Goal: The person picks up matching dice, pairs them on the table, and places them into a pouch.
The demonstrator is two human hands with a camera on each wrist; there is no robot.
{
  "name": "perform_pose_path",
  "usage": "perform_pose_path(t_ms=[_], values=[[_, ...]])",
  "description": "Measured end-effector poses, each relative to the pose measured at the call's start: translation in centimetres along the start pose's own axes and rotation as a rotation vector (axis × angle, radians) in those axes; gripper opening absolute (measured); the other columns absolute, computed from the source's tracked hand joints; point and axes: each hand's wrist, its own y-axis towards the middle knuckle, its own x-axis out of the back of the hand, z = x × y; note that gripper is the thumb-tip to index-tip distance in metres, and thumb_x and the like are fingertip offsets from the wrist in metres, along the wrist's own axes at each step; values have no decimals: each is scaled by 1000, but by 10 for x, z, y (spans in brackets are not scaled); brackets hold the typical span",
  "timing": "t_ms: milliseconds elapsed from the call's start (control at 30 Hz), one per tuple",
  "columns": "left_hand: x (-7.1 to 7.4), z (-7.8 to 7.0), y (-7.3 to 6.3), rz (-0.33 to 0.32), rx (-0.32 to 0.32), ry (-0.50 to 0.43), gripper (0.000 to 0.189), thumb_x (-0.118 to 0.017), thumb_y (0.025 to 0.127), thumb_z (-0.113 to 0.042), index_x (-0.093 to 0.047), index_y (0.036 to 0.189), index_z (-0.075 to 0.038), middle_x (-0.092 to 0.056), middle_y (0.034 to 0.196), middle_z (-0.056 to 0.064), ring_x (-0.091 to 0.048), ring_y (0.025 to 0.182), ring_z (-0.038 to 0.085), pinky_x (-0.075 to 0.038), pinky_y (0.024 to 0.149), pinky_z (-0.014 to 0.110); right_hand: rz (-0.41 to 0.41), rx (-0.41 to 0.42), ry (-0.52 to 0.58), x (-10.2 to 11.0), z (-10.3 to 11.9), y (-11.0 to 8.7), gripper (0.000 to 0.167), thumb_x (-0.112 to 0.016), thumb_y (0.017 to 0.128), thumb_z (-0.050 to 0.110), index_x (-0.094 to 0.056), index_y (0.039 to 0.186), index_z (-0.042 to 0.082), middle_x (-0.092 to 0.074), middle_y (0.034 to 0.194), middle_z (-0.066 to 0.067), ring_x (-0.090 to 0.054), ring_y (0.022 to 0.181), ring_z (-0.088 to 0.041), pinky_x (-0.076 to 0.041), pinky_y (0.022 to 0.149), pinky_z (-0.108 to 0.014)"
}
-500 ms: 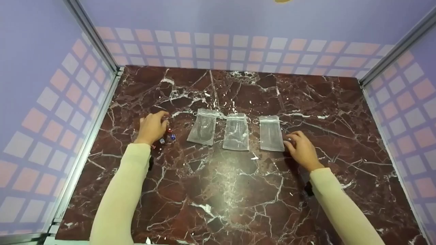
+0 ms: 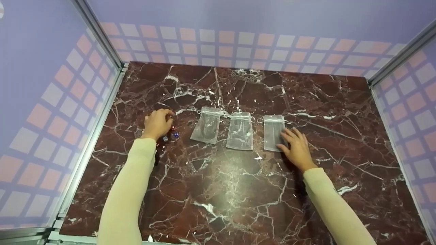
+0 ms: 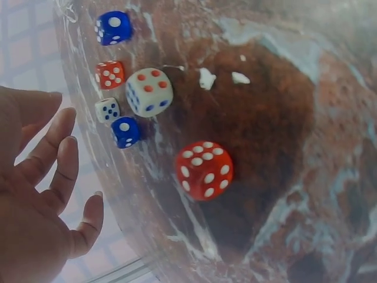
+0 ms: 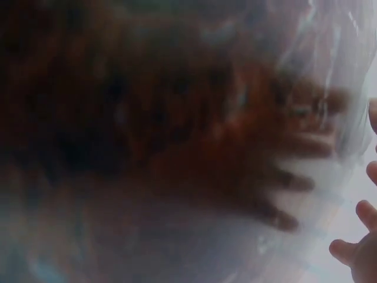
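Enclosing marbled tabletop (image 2: 238,197), purple checked walls (image 2: 238,17), left fingers (image 3: 66,168) apart, right fingers (image 2: 292,135) apart

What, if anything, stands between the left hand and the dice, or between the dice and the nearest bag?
Nothing visible. The left hand hovers close to the dice with no object between them, and only bare table shows between the dice and the nearest bag.
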Motion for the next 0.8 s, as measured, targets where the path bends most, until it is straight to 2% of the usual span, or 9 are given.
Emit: perform_pose_path(t_ms=[467, 633, 800], values=[[-8, 8, 2, 31, 57, -39, 27, -65, 93, -19, -69, 117, -9, -59, 123, 14, -49, 115, 37, -30, 93, 58, 160, -107, 14, 0, -4, 1, 60, -74, 89, 33, -58, 135, -1, -41, 151, -18, -24, 142, -47, -6, 107, -73], [-9, 9, 6, 43, 80, -86, 28, -66, 93, -21, -69, 118, -9, -59, 122, 13, -48, 119, 36, -30, 94, 58, 208, -128, 12, 2, -5, 2, 61, -71, 91, 36, -55, 139, 0, -36, 154, -19, -20, 143, -47, -3, 108, -72], [-11, 14, 4, 44, 94, -102, 29, -65, 93, -20, -68, 119, -8, -59, 120, 14, -47, 121, 37, -30, 95, 58, 220, -123, 16, 0, -5, 0, 60, -70, 92, 36, -56, 137, -1, -37, 154, -19, -20, 143, -47, -3, 108, -72]])
